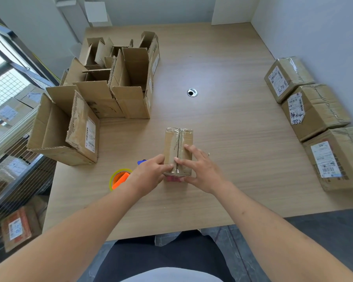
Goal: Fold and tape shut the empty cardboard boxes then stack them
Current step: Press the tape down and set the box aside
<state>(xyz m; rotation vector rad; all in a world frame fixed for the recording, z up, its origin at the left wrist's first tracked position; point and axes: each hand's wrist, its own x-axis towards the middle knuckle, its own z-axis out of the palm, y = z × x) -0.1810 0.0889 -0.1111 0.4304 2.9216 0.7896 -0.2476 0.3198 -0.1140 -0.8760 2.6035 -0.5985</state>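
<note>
I have a small cardboard box (178,151) standing on the tabletop (222,123) just ahead of me, near the front edge and a little left of centre. Its top flaps are folded down and meet along a seam running away from me, with shiny tape over it. My left hand (151,171) has its grip curled around the near left corner of the box, thumb on top beside the seam. My right hand (196,169) lies over the right flap with fingers spread and nearly straight, pressing down on it, its thumb hooked at the near edge.

Just left of my left hand sits a roll of tape (119,178) with a yellowish rim and an orange piece inside it; a small blue object (141,162) peeks out behind the hand, too hidden for me to identify.

On the left side of the tabletop stands a cluster of open boxes (114,78) with flaps up, the nearest one (65,129) tipped on its side and hanging partly over the edge. Along the right edge three closed boxes (312,110) with shipping labels sit in a row, side by side, touching. A round cable hole (192,92) marks the middle of the tabletop
</note>
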